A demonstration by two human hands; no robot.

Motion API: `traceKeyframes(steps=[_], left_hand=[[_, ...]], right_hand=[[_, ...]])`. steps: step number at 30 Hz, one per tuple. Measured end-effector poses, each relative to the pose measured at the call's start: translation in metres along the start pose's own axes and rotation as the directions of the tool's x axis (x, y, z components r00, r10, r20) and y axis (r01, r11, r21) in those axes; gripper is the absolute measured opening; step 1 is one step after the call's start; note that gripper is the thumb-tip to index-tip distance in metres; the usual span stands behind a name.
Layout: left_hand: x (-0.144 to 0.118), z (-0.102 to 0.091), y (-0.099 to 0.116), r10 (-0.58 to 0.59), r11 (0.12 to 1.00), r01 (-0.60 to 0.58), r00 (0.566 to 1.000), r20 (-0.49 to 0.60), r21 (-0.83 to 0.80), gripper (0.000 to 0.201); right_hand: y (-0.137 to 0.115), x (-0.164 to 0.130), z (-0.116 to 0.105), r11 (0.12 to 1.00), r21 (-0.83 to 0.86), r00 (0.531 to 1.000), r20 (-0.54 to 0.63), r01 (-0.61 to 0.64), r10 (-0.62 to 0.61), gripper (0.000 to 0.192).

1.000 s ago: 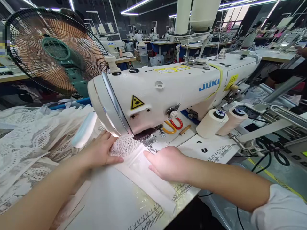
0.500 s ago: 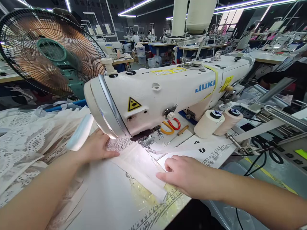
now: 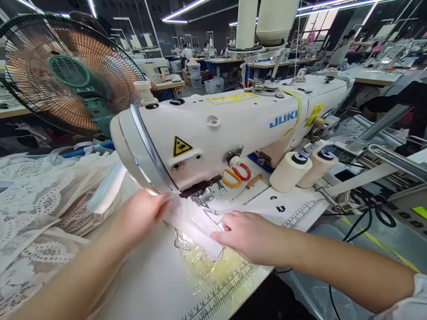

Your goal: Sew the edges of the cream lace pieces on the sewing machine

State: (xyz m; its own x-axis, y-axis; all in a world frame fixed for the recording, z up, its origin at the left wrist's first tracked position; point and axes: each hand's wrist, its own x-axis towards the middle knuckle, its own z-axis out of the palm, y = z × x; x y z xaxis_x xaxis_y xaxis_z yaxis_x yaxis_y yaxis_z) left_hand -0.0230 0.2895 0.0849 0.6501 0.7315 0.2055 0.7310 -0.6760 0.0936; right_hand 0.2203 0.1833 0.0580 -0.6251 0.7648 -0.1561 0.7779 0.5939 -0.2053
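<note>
A strip of white fabric lies under the head of a white sewing machine, its lower end reaching toward the table edge. My left hand, smeared by motion, is closed at the fabric's left side, just below the machine's end cover. With its fingers curled, my right hand pinches the fabric's right edge between thumb and forefinger. The needle area is mostly hidden beneath the head. Below the fabric, clear plastic film over a yellowish patch covers part of the table.
White lace pieces are heaped on the left. Scissors with orange and red handles, a wooden-handled awl and thread cones sit behind my right hand. A large fan stands at the far left.
My left hand has lifted from lying on the fabric and moved right, its fingers drawing together. The fabric's lower end has shifted up and left; my right hand moved slightly with it.
</note>
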Motion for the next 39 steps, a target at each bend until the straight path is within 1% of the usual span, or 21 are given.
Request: traceKeyframes(steps=[1, 2, 3, 5, 6, 8, 10, 14, 16, 20, 22, 24, 26, 28, 30, 33, 36, 39], left_hand=[[-0.007, 0.004, 0.012, 0.072, 0.997, -0.072, 0.997, -0.013, -0.001, 0.033], [-0.013, 0.009, 0.025, 0.194, 0.981, -0.194, 0.980, -0.042, -0.002, 0.034], [-0.019, 0.014, 0.036, 0.304, 0.953, -0.304, 0.952, -0.045, -0.008, 0.032], [-0.029, 0.023, 0.053, 0.400, 0.916, -0.401, 0.916, -0.041, -0.008, 0.028], [-0.032, 0.027, 0.057, 0.408, 0.913, -0.409, 0.912, -0.031, -0.009, 0.027], [-0.036, 0.034, 0.060, 0.390, 0.921, -0.390, 0.921, -0.016, -0.009, 0.024], [-0.038, 0.038, 0.056, 0.371, 0.928, -0.372, 0.928, -0.015, -0.003, 0.022], [-0.035, 0.035, 0.051, 0.361, 0.931, -0.360, 0.932, -0.011, 0.067, 0.018], [-0.034, 0.032, 0.051, 0.371, 0.921, -0.368, 0.929, -0.001, 0.125, 0.016], [-0.031, 0.029, 0.049, 0.376, 0.907, -0.367, 0.927, -0.003, 0.208, 0.015], [-0.030, 0.030, 0.047, 0.354, 0.912, -0.348, 0.935, 0.008, 0.216, 0.019], [-0.029, 0.029, 0.045, 0.319, 0.923, -0.320, 0.947, 0.042, 0.213, 0.028], [-0.028, 0.026, 0.043, 0.268, 0.937, -0.283, 0.958, 0.099, 0.205, 0.035], [-0.025, 0.023, 0.041, 0.215, 0.951, -0.244, 0.963, 0.161, 0.190, 0.038], [-0.023, 0.020, 0.037, 0.172, 0.962, -0.211, 0.962, 0.214, 0.173, 0.038], [-0.018, 0.019, 0.030, 0.133, 0.975, -0.173, 0.959, 0.252, 0.140, 0.036], [-0.013, 0.019, 0.021, 0.118, 0.978, -0.158, 0.958, 0.261, 0.139, 0.037], [-0.008, 0.019, 0.013, 0.119, 0.967, -0.176, 0.952, 0.282, 0.186, 0.039]], right_hand=[[0.000, 0.002, 0.000, 1.000, -0.010, 1.000, -0.007, -0.004, 0.004, 0.036], [0.000, 0.003, 0.001, 1.000, -0.019, 1.000, -0.012, -0.006, 0.006, 0.034], [0.000, 0.005, 0.001, 1.000, -0.026, 1.000, -0.019, -0.010, 0.009, 0.032], [-0.002, 0.009, 0.001, 0.999, -0.038, 0.999, -0.030, -0.020, 0.019, 0.027], [-0.002, 0.010, 0.001, 0.999, -0.043, 0.999, -0.033, -0.027, 0.026, 0.026], [-0.003, 0.013, 0.000, 0.998, -0.048, 0.999, -0.026, -0.043, 0.042, 0.025], [-0.004, 0.016, -0.003, 0.997, -0.047, 0.998, -0.006, -0.061, 0.060, 0.027], [-0.008, 0.023, -0.011, 0.995, -0.032, 0.995, 0.031, -0.096, 0.097, 0.033], [-0.011, 0.028, -0.015, 0.992, -0.037, 0.989, 0.083, -0.123, 0.126, 0.039], [-0.018, 0.039, -0.022, 0.975, -0.098, 0.951, 0.224, -0.197, 0.215, 0.068], [-0.022, 0.044, -0.026, 0.963, -0.140, 0.925, 0.275, -0.232, 0.263, 0.077], [-0.026, 0.049, -0.031, 0.951, -0.170, 0.899, 0.320, -0.258, 0.300, 0.081], [-0.029, 0.053, -0.037, 0.946, -0.179, 0.876, 0.361, -0.270, 0.318, 0.083], [-0.032, 0.056, -0.042, 0.944, -0.172, 0.862, 0.386, -0.283, 0.329, 0.084], [-0.034, 0.058, -0.045, 0.940, -0.161, 0.857, 0.387, -0.300, 0.339, 0.084], [-0.034, 0.061, -0.042, 0.941, -0.146, 0.871, 0.355, -0.306, 0.338, 0.085], [-0.033, 0.065, -0.032, 0.945, -0.136, 0.897, 0.297, -0.298, 0.326, 0.084], [-0.032, 0.068, -0.017, 0.944, -0.116, 0.924, 0.198, -0.309, 0.327, 0.079]])
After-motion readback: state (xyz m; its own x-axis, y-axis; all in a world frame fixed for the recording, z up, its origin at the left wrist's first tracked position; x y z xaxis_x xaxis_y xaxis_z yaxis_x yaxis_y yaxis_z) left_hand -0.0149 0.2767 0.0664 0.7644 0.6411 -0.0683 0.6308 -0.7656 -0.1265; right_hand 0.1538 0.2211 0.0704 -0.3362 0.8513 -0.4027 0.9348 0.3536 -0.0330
